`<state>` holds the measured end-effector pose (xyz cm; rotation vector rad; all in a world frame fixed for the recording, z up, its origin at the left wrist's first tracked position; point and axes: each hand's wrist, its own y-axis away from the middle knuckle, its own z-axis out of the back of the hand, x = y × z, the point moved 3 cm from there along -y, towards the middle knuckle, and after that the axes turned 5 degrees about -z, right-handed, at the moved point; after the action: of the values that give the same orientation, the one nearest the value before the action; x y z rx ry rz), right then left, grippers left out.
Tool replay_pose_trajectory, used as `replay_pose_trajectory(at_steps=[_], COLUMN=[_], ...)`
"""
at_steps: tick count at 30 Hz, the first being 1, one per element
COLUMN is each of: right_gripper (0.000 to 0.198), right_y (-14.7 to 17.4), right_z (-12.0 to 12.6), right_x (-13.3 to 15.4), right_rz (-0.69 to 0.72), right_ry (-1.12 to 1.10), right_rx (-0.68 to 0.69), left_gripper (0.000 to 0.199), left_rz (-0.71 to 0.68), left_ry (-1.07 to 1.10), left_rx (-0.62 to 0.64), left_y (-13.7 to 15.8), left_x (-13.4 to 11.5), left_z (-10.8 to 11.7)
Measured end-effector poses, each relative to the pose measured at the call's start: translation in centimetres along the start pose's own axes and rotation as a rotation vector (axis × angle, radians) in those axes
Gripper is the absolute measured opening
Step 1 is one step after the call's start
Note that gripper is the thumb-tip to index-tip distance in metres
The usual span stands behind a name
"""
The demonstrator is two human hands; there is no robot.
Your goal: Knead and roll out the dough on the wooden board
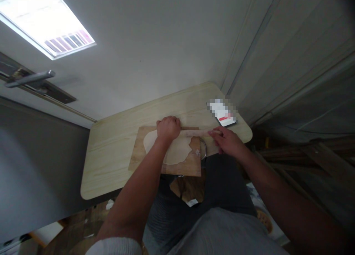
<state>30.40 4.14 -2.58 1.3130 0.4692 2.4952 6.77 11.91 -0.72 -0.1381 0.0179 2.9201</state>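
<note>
We had both hands on the wooden rolling pin (191,133), whose long axis ran from side to side, roughly along the far edge of the cutting board (136,153). Our left hand (169,128) was curled over its left part, the fingers wrapped down and hiding that end; our right hand (225,139) pinched the right end between thumb and bent fingers, out past the board's right edge. The sheet of dough (177,153) lay under the pin and spread towards us, its right edge ragged, with bare board beyond it near the metal ring (204,149). The board's near right corner overhung the counter (111,151), so there was little support on our side; the counter's left edge was well apart. Near its far right corner lay a smartphone (222,112), closer to our right hand, and a pale door (138,70) rose behind the far edge.
</note>
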Motion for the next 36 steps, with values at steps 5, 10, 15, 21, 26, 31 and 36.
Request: replay_pose_trajectory(at_steps=[5, 10, 15, 21, 26, 31, 36], right_gripper=[0.04, 0.044, 0.045, 0.042, 0.039, 0.039, 0.041], right_y=[-0.4, -0.8, -1.0, -0.2, 1.2, 3.2, 4.9], right_z=[0.3, 0.3, 0.4, 0.5, 0.5, 0.0, -0.9], right_x=[0.8, 1.1, 1.2, 1.1, 0.1, -0.7, -1.4], right_rz=[0.011, -0.002, -0.004, 0.035, 0.133, 0.192, 0.272], right_ry=[0.058, 0.102, 0.135, 0.15, 0.198, 0.292, 0.414], right_rx=[-0.047, -0.073, -0.091, -0.092, -0.123, -0.201, -0.306], left_gripper=[0.054, 0.055, 0.054, 0.051, 0.043, 0.043, 0.045], left_rz=[0.013, 0.025, 0.034, 0.001, -0.02, -0.05, -0.062], left_ry=[0.0, -0.004, -0.011, -0.027, 0.001, 0.009, 0.027], left_rx=[0.038, 0.046, 0.048, -0.01, -0.078, -0.126, -0.161], left_y=[-0.9, -1.7, -1.9, -0.6, 1.9, 4.3, 6.5], left_x=[0.0, 0.0, 0.0, -0.1, -0.6, -1.0, -0.9], left_z=[0.1, 0.0, -0.1, 0.2, 0.8, 0.9, 0.7])
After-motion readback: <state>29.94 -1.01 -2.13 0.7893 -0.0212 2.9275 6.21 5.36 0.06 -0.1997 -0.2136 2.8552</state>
